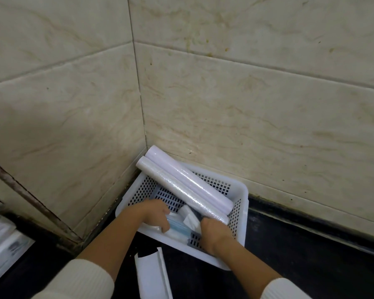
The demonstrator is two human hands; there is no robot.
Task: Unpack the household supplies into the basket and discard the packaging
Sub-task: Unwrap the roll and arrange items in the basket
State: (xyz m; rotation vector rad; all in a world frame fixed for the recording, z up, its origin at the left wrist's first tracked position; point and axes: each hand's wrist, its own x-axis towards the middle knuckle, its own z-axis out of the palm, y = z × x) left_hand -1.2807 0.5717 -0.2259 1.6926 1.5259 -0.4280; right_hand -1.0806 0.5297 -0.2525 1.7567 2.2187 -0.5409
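On black counter (300,255), tiled corner: white basket (243,190), both hands (156,214) inside.

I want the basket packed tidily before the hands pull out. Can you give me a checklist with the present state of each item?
1. Basket flat on the dark counter: ok.
2. Two rolls fully inside: not ok, their far ends stick out over the rim.
3. Blue packet in the basket under the left hand: ok.
4. Right hand grip free of items: cannot tell.
5. White packaging discarded: not ok, lies on the counter.
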